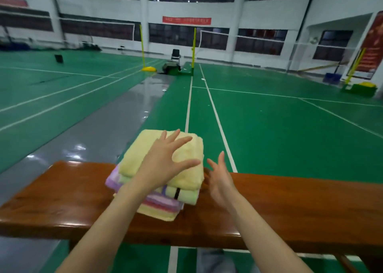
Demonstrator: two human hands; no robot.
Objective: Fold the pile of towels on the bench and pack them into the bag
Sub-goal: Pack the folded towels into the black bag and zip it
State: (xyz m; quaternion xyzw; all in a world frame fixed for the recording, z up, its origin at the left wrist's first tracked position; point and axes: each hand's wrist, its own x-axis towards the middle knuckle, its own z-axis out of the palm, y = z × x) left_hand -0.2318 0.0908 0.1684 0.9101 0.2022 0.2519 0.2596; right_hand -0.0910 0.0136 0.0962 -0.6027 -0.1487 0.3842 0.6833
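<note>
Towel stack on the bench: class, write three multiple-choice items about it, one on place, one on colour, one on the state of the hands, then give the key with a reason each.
1. Where does the towel stack sit?
A. on the bench
B. on the floor
C. in a bag

2. What colour is the top towel?
A. purple
B. pale yellow
C. white

3. How are the hands?
A. both closed in fists
B. both gripping a bag
C. left hand spread over the stack, right hand open beside it

Key:
1 A, the stack rests on the wooden top.
2 B, the uppermost folded towel is pale yellow.
3 C, the fingers of both are splayed and hold nothing.
</note>
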